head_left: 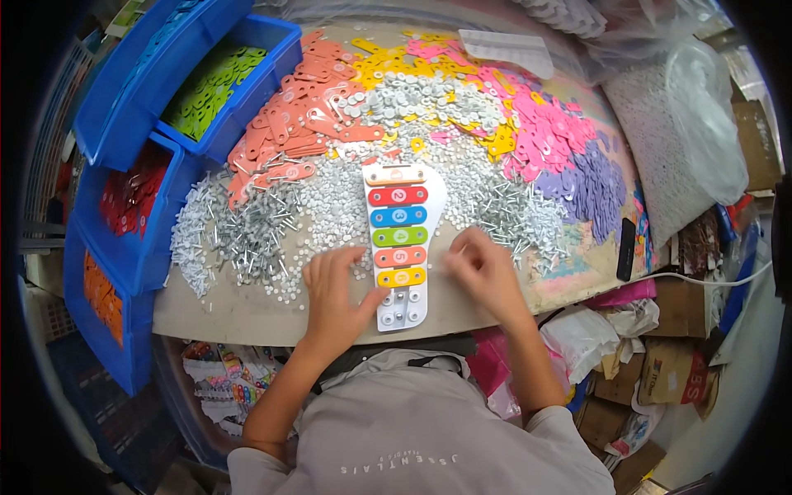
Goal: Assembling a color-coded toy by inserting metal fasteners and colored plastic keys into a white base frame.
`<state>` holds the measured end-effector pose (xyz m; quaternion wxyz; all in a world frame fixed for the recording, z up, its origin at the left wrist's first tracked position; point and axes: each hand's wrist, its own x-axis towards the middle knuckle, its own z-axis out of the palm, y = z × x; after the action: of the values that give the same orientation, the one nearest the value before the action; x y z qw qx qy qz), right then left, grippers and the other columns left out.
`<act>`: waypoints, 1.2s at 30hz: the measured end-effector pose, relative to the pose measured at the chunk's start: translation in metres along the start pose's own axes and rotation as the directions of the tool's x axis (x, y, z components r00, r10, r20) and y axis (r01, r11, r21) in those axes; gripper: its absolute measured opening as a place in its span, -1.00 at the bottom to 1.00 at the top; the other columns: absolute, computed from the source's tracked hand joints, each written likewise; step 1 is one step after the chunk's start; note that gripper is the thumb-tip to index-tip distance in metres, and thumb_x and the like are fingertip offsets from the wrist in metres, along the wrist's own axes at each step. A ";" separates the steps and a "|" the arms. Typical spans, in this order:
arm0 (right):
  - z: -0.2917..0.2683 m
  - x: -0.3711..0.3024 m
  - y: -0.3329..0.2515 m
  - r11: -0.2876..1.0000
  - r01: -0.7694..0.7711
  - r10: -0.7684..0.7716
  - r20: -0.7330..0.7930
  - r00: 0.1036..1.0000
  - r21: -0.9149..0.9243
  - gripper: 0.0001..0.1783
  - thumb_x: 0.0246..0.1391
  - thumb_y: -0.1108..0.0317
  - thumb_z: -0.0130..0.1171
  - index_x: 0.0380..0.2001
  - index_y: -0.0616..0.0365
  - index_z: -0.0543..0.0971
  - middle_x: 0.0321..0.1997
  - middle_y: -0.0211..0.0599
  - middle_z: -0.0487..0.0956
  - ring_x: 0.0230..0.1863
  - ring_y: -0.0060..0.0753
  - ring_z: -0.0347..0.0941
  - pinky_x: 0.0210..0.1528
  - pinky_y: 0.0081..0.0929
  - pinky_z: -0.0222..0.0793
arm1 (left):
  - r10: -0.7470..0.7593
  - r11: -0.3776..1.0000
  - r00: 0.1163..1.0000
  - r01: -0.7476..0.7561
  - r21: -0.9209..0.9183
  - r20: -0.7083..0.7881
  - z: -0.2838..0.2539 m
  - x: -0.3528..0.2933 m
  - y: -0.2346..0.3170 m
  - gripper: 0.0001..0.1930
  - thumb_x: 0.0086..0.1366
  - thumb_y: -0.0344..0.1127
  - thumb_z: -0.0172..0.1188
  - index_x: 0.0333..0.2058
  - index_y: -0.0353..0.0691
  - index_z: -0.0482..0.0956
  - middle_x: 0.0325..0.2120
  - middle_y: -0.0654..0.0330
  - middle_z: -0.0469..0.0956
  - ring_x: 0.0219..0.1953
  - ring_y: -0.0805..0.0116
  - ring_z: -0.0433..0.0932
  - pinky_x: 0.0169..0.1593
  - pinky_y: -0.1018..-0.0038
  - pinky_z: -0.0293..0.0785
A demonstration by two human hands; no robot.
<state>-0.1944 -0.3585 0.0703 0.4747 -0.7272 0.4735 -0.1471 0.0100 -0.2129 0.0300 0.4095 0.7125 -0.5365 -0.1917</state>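
Observation:
A toy xylophone (438, 198) with a white base lies upright before me at the table's near edge. Coloured bars cross it, from pale orange at the far end through red, blue, green and coral to a yellow bar (402, 277). Below the yellow one, bare base shows with small white washers and metal pins. My left hand (334, 289) rests at the base's left side, fingers spread, thumb by the yellow bar. To the right of the base, apart from it, my right hand (483, 268) is closed, thumb and fingertips together; anything between them is too small to make out.
Loose screws (256, 235) and white washers (330, 194) heap around the xylophone. Beyond lie coral bars (289, 115), pink bars (549, 132) and purple bars (586, 186). Blue bins (285, 54) of bars stand left. A black object (626, 247) lies by the right edge, near a plastic sack (668, 132).

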 end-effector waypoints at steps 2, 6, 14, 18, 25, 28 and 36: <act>-0.024 0.018 -0.007 0.946 0.127 -0.194 -0.208 0.959 -0.297 -0.91 0.18 0.44 0.26 -0.26 0.18 0.60 -0.48 -0.30 0.55 -0.45 -0.44 0.46 -0.36 -0.45 0.36 | 0.038 0.999 0.999 -0.038 -0.025 0.020 -0.004 -0.013 0.002 -0.36 0.01 -0.17 0.52 0.04 -0.21 0.46 -0.23 0.19 0.48 -0.13 0.15 0.39 0.12 0.21 0.17; -0.048 0.079 -0.010 0.698 0.352 -0.587 -0.217 0.780 -0.624 -0.88 0.14 0.53 0.22 -0.25 0.18 0.66 -0.27 -0.20 0.60 -0.16 -0.14 0.51 -0.08 -0.28 0.42 | 0.128 0.989 0.985 -0.118 -0.093 0.117 -0.001 -0.026 0.006 -0.30 -0.02 -0.05 0.57 0.04 -0.18 0.47 -0.39 0.27 0.44 -0.25 0.21 0.40 0.03 0.23 0.22; -0.025 0.165 0.002 0.482 0.461 -0.648 0.052 0.760 -0.745 -0.77 0.08 0.45 0.27 -0.16 0.11 0.69 -0.18 -0.23 0.62 -0.08 -0.11 0.50 0.00 -0.20 0.39 | 0.141 0.988 0.981 -0.132 -0.074 0.134 0.005 -0.032 0.003 -0.34 0.01 -0.02 0.56 0.01 -0.18 0.48 -0.41 0.26 0.46 -0.31 0.28 0.42 -0.03 0.29 0.25; -0.025 0.174 0.004 0.411 0.482 -0.680 0.092 0.727 -0.774 -0.74 0.10 0.46 0.19 -0.11 0.17 0.65 -0.13 -0.23 0.61 -0.04 -0.12 0.49 0.02 -0.20 0.40 | 0.170 0.984 0.980 -0.163 -0.079 0.099 0.007 -0.032 0.001 -0.36 0.03 -0.02 0.55 0.00 -0.18 0.49 -0.42 0.24 0.45 -0.30 0.23 0.41 -0.07 0.29 0.28; -0.027 0.181 0.004 0.243 0.543 -0.694 0.246 0.676 -0.804 -0.76 0.04 0.50 0.17 -0.17 0.20 0.60 -0.09 -0.19 0.61 0.02 -0.10 0.46 0.07 -0.21 0.41 | 0.170 0.984 0.980 -0.164 -0.063 0.102 0.003 -0.030 0.003 -0.35 0.03 -0.03 0.55 0.03 -0.19 0.50 -0.41 0.23 0.45 -0.27 0.20 0.41 -0.09 0.29 0.29; -0.029 0.187 0.005 0.243 0.532 -0.657 0.266 0.705 -0.811 -0.72 -0.02 0.51 0.23 -0.17 0.18 0.60 -0.13 -0.15 0.63 -0.01 -0.09 0.47 0.06 -0.20 0.41 | 0.151 0.987 0.980 -0.142 -0.075 0.132 0.003 -0.030 0.003 -0.34 0.04 -0.04 0.53 0.06 -0.19 0.50 -0.38 0.20 0.46 -0.26 0.17 0.42 -0.07 0.28 0.30; -0.053 0.183 0.010 0.738 0.426 -0.527 -0.053 0.848 -0.523 -0.86 0.21 0.42 0.24 -0.21 0.25 0.62 -0.32 -0.18 0.66 -0.33 -0.33 0.55 -0.22 -0.39 0.46 | 0.198 0.978 0.979 -0.193 -0.081 0.055 0.008 -0.031 0.002 -0.28 -0.02 -0.07 0.58 0.08 -0.19 0.47 -0.44 0.28 0.42 -0.34 0.27 0.40 -0.07 0.31 0.27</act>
<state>-0.1424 -0.5400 0.0456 0.1702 -0.9020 0.3365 -0.2101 -0.0077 -0.1876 0.0215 0.4357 0.6339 -0.6092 -0.1928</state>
